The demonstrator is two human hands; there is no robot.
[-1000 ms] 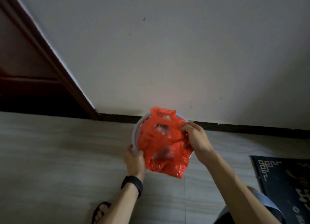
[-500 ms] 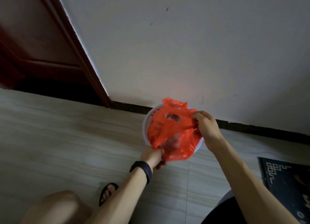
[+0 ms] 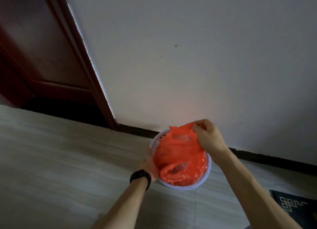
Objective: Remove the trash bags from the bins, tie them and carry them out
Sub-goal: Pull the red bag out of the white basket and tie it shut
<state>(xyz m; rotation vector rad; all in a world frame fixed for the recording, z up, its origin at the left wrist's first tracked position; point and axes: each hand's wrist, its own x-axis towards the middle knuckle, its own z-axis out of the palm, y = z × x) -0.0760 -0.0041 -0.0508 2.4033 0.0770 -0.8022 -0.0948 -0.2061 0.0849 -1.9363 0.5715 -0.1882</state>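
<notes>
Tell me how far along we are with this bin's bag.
Done: nothing yet; the bag is untied and mostly inside the bin. In hand: the right hand pinches the bag's top edge, while the left hand sits at the bin's left rim, fingers hidden. Left: lift the bag out, tie it, carry it out.

The red bag (image 3: 178, 153) hides most of my left hand (image 3: 148, 162), so I cannot tell what its fingers hold. The bag also covers the inside of the white bin (image 3: 157, 140). Things inside the bag are just blurry shapes. The dark mat (image 3: 295, 210) and the door (image 3: 34, 48) are cut off by the edges.
</notes>
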